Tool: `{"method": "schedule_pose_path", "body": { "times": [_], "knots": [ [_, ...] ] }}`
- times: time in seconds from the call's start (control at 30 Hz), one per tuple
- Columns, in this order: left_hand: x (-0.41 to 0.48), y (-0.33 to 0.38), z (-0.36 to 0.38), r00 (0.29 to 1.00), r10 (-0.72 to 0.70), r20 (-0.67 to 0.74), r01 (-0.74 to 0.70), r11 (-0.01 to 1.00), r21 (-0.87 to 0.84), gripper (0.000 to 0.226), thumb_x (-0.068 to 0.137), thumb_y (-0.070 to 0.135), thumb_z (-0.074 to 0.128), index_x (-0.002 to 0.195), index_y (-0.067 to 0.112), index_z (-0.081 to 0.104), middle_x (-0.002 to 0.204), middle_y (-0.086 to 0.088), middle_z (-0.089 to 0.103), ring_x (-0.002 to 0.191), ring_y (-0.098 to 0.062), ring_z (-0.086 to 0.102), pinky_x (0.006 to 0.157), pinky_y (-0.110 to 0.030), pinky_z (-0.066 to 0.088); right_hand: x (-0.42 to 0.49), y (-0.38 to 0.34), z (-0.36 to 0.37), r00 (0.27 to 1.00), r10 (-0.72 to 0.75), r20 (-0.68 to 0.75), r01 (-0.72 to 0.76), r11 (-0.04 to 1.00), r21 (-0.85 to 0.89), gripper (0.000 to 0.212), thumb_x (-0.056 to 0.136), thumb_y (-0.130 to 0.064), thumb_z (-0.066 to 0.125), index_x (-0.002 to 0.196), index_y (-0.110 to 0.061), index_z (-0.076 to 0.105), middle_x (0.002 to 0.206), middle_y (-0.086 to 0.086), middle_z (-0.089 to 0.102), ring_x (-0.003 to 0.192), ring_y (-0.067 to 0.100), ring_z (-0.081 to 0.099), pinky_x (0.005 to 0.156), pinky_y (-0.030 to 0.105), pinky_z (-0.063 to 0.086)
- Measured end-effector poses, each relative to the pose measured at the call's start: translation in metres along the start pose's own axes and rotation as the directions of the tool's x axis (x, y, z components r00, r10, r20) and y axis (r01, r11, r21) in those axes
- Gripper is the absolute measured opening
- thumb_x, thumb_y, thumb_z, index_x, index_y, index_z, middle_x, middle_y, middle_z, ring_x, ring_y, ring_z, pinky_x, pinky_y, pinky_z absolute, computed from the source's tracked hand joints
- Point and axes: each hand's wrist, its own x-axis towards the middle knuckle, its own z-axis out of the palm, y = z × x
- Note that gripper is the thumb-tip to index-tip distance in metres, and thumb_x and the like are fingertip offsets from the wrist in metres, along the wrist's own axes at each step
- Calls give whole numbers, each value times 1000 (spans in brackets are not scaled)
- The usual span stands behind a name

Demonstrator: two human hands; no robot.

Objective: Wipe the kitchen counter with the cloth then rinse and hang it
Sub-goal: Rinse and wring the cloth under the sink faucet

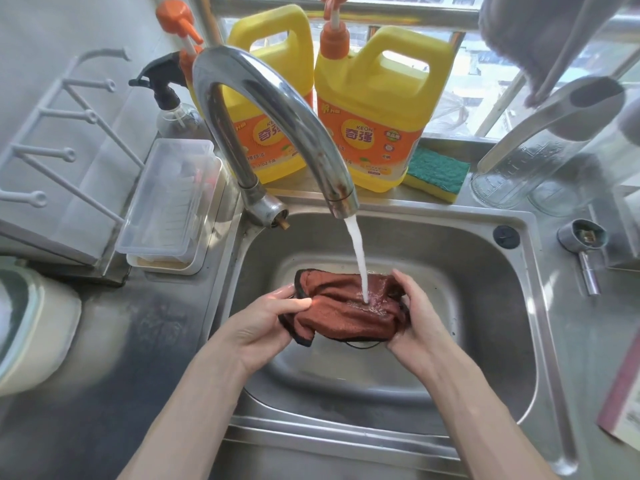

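A wet rust-brown cloth (pixel 346 311) with a dark edge is held bunched over the steel sink (pixel 485 271). My left hand (pixel 266 318) grips its left end, thumb on top. Around its right end, my right hand (pixel 415 323) is closed. A white stream of water (pixel 358 258) falls from the curved chrome tap (pixel 277 109) onto the middle of the cloth. The steel counter (pixel 145 323) lies to the left of the sink.
Two yellow detergent jugs (pixel 377 109) and a green-and-yellow sponge (pixel 438 173) stand on the sill behind the sink. A clear lidded box (pixel 166 206), a spray bottle (pixel 166 98) and a white rack (pixel 62 140) are at the left. A grey cloth (pixel 530 36) hangs top right.
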Motion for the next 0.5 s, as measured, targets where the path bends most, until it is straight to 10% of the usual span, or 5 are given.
{"method": "schedule_pose_path", "body": {
  "times": [0.1,0.23,0.5],
  "knots": [
    [9,-9,0,991,93,-94,-80,988,135,37,95,-9,54,128,4,67,105,-11,73,83,-16,69,68,-21,54,1,6,-7,999,-35,23,38,993,-111,37,91,-6,69,126,5,67,119,24,74,101,34,75,86,44,64],
    [18,-16,8,963,194,-186,-136,949,284,38,97,-10,52,119,11,73,112,-13,76,89,-17,71,74,-21,57,4,11,-10,981,-177,-73,161,968,-191,31,97,7,57,126,1,65,106,20,78,83,28,77,78,40,64],
    [30,-30,31,963,86,-257,-36,980,193,35,101,3,47,120,23,68,107,-11,76,83,-23,71,67,-37,59,-24,2,17,991,-117,70,110,989,101,30,91,1,47,110,2,69,102,22,69,84,30,70,78,37,60]
  ]
}}
